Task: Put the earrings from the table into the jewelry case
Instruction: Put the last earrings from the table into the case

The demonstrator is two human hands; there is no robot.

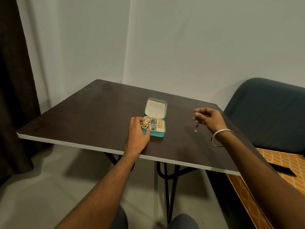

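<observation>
case (pixel 155 119): teal, open on the desk (pixel 82 116), lid laid back flat; tray split into small cells, most already holding gold or dark pieces; near-right cell looks free, hard to be sure
left hand (pixel 137 131): fingers curled on the case's left edge, thumb at the near corner; probably bracing it so it won't slide during a drop-in; fingertips reach over the left cells, can't tell if they also pinch a piece
right hand (pixel 208 117): raised above the desk, well right of the case; fingertips pinched on the top of an earring (pixel 196 127); held high so the dangle hangs free of the surface
earring: small, pale, drop type; lower end close to the desk, can't tell if it touches; detail too small to read
step: judged as carry toward the case; next needs a free cell
hidden: left cells partly under the left hand; no other loose earrings made out on the desk
bangle (pixel 220 138): on right wrist
</observation>
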